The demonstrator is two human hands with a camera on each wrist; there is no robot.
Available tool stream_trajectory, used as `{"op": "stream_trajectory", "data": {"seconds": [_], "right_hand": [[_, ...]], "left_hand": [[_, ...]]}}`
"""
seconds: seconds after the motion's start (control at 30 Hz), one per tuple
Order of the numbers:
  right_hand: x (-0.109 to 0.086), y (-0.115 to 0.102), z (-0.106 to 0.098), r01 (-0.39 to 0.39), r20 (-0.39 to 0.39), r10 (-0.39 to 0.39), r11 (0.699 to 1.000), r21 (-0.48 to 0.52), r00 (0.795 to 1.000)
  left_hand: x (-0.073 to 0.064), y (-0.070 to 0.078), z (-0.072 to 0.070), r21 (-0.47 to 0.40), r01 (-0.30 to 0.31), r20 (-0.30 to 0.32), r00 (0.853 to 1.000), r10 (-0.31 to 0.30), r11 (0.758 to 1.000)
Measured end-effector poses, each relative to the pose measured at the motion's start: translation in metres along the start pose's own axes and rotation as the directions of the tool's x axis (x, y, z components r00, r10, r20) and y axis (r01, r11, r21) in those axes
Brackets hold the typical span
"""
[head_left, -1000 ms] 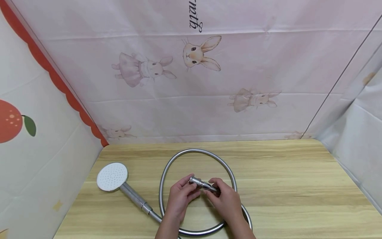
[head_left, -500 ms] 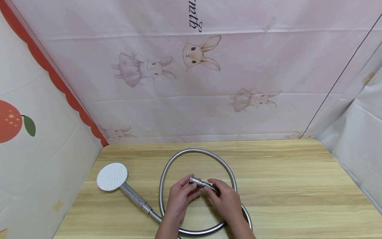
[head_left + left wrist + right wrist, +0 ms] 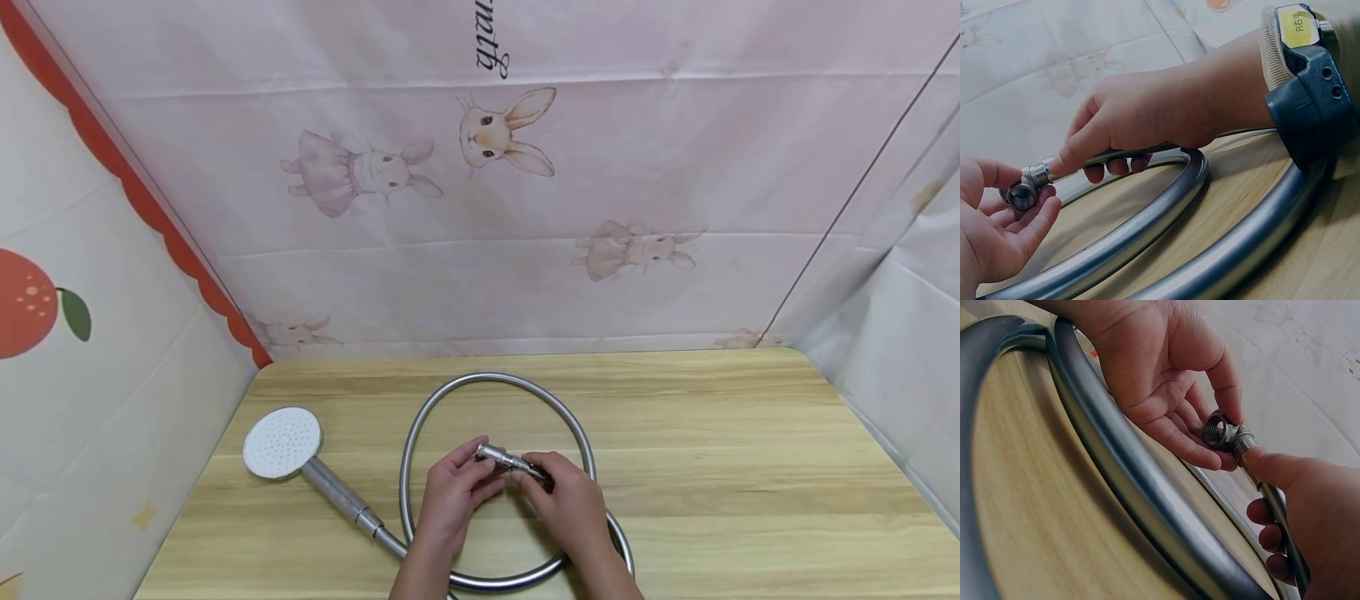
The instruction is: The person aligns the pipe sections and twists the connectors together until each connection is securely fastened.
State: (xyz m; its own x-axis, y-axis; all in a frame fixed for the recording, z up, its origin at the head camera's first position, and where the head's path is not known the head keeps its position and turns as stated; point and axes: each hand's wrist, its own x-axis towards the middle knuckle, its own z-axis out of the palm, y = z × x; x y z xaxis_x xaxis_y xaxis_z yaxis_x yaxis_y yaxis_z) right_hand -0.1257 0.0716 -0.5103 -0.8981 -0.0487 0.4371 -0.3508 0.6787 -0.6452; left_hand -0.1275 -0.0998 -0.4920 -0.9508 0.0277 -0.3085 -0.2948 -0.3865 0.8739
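Note:
In the head view my left hand [image 3: 448, 500] pinches a small threaded metal pipe fitting [image 3: 1021, 195] between thumb and fingers. One round threaded opening faces outward in both wrist views. My right hand [image 3: 567, 502] grips the end of a metal shower hose [image 3: 491, 377], its thumb and fingertips right beside the fitting. Hose end and fitting meet in line; the right fingertips partly hide the joint. The hose loops round on the table beneath both hands. At its other end is a round shower head [image 3: 281, 444] with a white face, lying to the left.
A wood-grain table [image 3: 750, 467] bears everything. Behind it hangs a pink rabbit-print cloth [image 3: 600, 183], with a white cloth [image 3: 112, 400] at the left side. On the right wrist sits a dark camera mount [image 3: 1313, 103].
The right fingertips have shifted slightly at the hose end beside the fitting. The left hand, shower head and hose loop stay where they were.

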Motion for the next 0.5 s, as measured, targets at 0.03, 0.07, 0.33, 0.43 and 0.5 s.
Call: {"op": "stream_trajectory", "data": {"seconds": [0.03,0.07,0.33,0.43,0.5], "right_hand": [[0.0001,0.0000,-0.0001,0.007,0.000,-0.007,1.000,-0.006,1.000],[0.0003,-0.0001,-0.0002,0.013,0.001,-0.013,1.000,-0.006,1.000],[-0.0004,-0.0005,-0.0010,-0.011,0.005,0.011,1.000,0.024,1.000],[-0.0003,-0.0009,-0.0011,-0.029,0.003,0.029,0.999,0.036,1.000],[-0.0004,-0.0013,-0.0012,-0.031,-0.003,0.032,0.999,0.041,0.999]], "left_hand": [[0.0002,-0.0001,-0.0001,0.003,-0.001,0.000,1.000,0.001,1.000],[0.0004,0.0000,0.0000,0.003,0.000,-0.001,1.000,0.000,1.000],[0.0014,-0.0010,0.0003,-0.012,-0.003,0.002,1.000,0.003,1.000],[0.0011,-0.0011,0.0004,-0.015,-0.007,0.005,1.000,0.007,1.000],[0.0009,-0.0010,0.0006,-0.016,-0.006,0.004,1.000,0.006,1.000]]}}
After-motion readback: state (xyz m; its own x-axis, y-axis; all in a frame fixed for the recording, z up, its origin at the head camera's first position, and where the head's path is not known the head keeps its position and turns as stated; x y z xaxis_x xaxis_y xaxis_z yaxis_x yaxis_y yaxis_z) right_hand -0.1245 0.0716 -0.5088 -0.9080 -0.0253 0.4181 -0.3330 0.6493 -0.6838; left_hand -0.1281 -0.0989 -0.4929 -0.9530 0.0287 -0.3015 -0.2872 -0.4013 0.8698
